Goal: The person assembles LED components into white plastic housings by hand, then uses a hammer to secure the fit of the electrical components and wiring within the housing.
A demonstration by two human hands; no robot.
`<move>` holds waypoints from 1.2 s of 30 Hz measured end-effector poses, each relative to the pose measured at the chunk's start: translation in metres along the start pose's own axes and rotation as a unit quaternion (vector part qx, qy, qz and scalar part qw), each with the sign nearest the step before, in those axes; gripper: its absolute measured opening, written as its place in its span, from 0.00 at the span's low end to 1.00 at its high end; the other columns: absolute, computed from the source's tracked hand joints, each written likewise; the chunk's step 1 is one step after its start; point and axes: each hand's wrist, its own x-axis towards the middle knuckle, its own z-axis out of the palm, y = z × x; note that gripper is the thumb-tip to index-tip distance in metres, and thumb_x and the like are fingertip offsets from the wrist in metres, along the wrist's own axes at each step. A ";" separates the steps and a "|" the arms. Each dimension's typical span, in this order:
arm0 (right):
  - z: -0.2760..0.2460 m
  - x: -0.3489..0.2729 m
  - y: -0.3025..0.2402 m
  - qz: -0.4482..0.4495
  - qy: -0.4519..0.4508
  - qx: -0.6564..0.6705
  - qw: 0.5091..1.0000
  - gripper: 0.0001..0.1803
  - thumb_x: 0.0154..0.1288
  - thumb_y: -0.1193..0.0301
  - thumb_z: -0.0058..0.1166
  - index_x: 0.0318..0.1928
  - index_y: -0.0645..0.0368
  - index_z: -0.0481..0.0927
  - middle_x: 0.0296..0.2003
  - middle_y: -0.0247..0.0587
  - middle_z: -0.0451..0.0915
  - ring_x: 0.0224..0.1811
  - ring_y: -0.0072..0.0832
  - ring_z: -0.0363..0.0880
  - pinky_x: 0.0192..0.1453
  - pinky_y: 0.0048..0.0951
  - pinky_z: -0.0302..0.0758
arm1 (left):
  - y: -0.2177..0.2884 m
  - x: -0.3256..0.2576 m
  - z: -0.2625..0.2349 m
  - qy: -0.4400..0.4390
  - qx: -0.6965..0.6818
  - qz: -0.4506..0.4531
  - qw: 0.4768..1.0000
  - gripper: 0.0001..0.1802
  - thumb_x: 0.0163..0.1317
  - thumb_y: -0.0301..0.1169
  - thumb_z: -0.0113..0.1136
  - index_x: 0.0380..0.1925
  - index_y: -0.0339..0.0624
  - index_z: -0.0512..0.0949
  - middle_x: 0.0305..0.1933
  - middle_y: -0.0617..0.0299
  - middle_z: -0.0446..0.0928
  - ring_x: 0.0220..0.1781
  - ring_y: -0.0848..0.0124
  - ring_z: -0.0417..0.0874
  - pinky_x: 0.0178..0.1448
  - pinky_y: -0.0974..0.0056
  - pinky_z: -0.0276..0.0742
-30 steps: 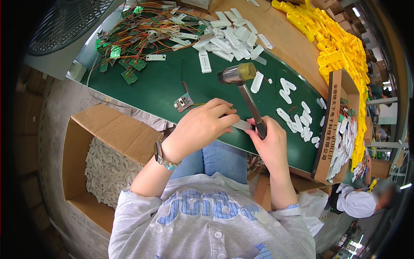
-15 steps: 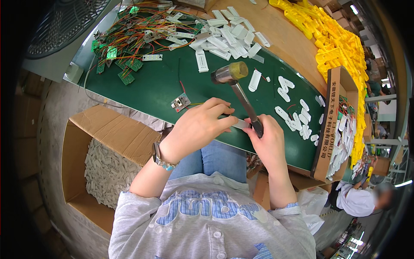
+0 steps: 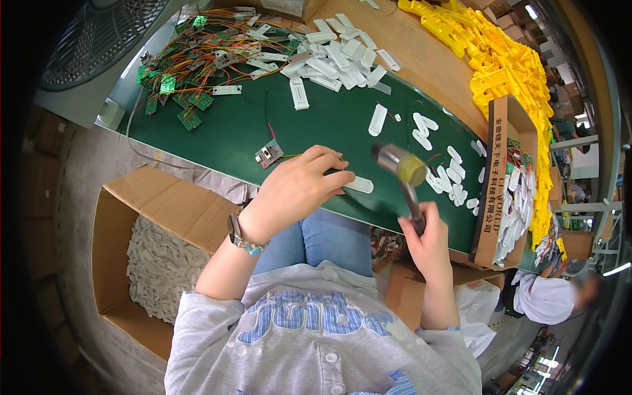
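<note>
My left hand [image 3: 296, 191] presses a small white plastic case [image 3: 359, 185] flat on the green table mat [image 3: 230, 135], fingers closed over its left end. My right hand [image 3: 428, 240] grips the dark handle of a small hammer [image 3: 400, 166], whose metal head with a yellowish face hangs just above and to the right of the case. A small circuit board with red and yellow wires [image 3: 268, 153] lies on the mat just left of my left hand.
Green circuit boards with tangled wires [image 3: 197, 59] and a heap of white cases [image 3: 336, 59] lie at the far side. More white cases [image 3: 447, 164] and a cardboard tray [image 3: 503, 184] sit to the right, beyond them yellow plastic parts [image 3: 500, 59]. A carton of white pieces [image 3: 158, 263] stands at lower left.
The hammer has swung from farther up the table toward me and now hangs near the white case. My right hand moved right and down. My left hand stays on the case.
</note>
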 end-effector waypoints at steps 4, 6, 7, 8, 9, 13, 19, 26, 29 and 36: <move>-0.018 -0.026 0.021 -0.070 -0.019 -0.027 0.997 0.14 0.63 0.72 0.63 0.43 0.66 0.75 0.31 0.49 0.80 0.29 0.43 0.80 0.36 0.36 0.75 | 0.000 -0.002 0.001 -0.001 -0.003 -0.010 1.000 0.13 0.52 0.30 0.70 0.39 0.47 0.81 0.47 0.65 0.80 0.56 0.62 0.79 0.50 0.60 0.82; -0.025 -0.036 0.032 -0.117 0.041 -0.050 0.991 0.14 0.64 0.73 0.62 0.47 0.66 0.76 0.34 0.50 0.81 0.30 0.42 0.80 0.38 0.34 0.76 | 0.000 0.000 0.000 -0.001 -0.004 -0.006 1.000 0.13 0.52 0.30 0.70 0.39 0.46 0.81 0.47 0.65 0.80 0.56 0.62 0.79 0.50 0.60 0.82; -0.025 -0.045 0.042 -0.114 0.087 -0.020 0.989 0.15 0.64 0.75 0.60 0.50 0.67 0.76 0.35 0.49 0.81 0.32 0.43 0.81 0.39 0.33 0.77 | 0.001 0.000 -0.001 -0.001 -0.002 -0.006 1.000 0.13 0.52 0.30 0.70 0.39 0.46 0.81 0.47 0.65 0.80 0.56 0.63 0.79 0.51 0.60 0.82; -0.029 -0.050 0.037 -0.084 0.105 0.057 0.989 0.15 0.64 0.76 0.59 0.50 0.68 0.76 0.35 0.48 0.81 0.32 0.42 0.81 0.39 0.32 0.77 | 0.001 0.000 -0.001 -0.001 -0.002 -0.005 1.000 0.13 0.52 0.30 0.70 0.39 0.46 0.81 0.47 0.65 0.80 0.56 0.63 0.79 0.51 0.60 0.82; -0.030 -0.053 0.039 -0.086 0.113 0.052 0.989 0.15 0.64 0.76 0.59 0.50 0.68 0.76 0.35 0.49 0.81 0.32 0.44 0.81 0.39 0.33 0.78 | 0.001 0.000 -0.001 0.002 0.000 -0.005 1.000 0.13 0.52 0.30 0.70 0.39 0.46 0.81 0.47 0.65 0.80 0.56 0.63 0.79 0.51 0.60 0.82; -0.017 -0.042 0.026 -0.125 0.000 -0.167 0.978 0.15 0.65 0.72 0.60 0.49 0.67 0.77 0.38 0.56 0.81 0.36 0.53 0.82 0.38 0.43 0.79 | 0.001 0.000 -0.001 -0.001 0.002 -0.008 1.000 0.13 0.53 0.30 0.69 0.39 0.46 0.81 0.47 0.65 0.80 0.56 0.63 0.79 0.51 0.60 0.82; -0.019 -0.039 0.030 -0.092 0.050 -0.061 0.993 0.14 0.66 0.72 0.59 0.48 0.67 0.76 0.36 0.54 0.82 0.34 0.52 0.82 0.37 0.41 0.77 | -0.001 0.000 0.002 -0.001 -0.007 -0.001 1.000 0.13 0.53 0.30 0.70 0.39 0.46 0.80 0.47 0.64 0.80 0.57 0.63 0.79 0.51 0.60 0.82; -0.023 -0.032 0.026 -0.115 0.121 -0.034 0.985 0.13 0.66 0.74 0.57 0.48 0.67 0.77 0.33 0.49 0.81 0.31 0.39 0.82 0.37 0.34 0.77 | 0.002 -0.003 -0.003 -0.009 -0.056 -0.109 0.992 0.21 0.51 0.32 0.73 0.43 0.38 0.75 0.49 0.60 0.81 0.54 0.57 0.81 0.53 0.58 0.81; -0.019 -0.035 0.038 -0.086 0.127 0.093 0.984 0.12 0.66 0.75 0.57 0.48 0.68 0.77 0.34 0.46 0.82 0.32 0.33 0.83 0.37 0.32 0.78 | 0.000 -0.002 -0.001 -0.002 -0.071 -0.095 0.993 0.26 0.50 0.32 0.74 0.46 0.36 0.72 0.50 0.56 0.82 0.54 0.53 0.82 0.54 0.56 0.81; -0.013 -0.017 0.007 -0.177 0.034 -0.073 0.981 0.14 0.62 0.75 0.61 0.48 0.65 0.78 0.34 0.50 0.78 0.31 0.46 0.81 0.34 0.38 0.77 | -0.001 -0.005 0.000 -0.004 -0.087 -0.107 0.991 0.29 0.49 0.32 0.74 0.48 0.35 0.70 0.52 0.53 0.82 0.56 0.53 0.81 0.55 0.56 0.80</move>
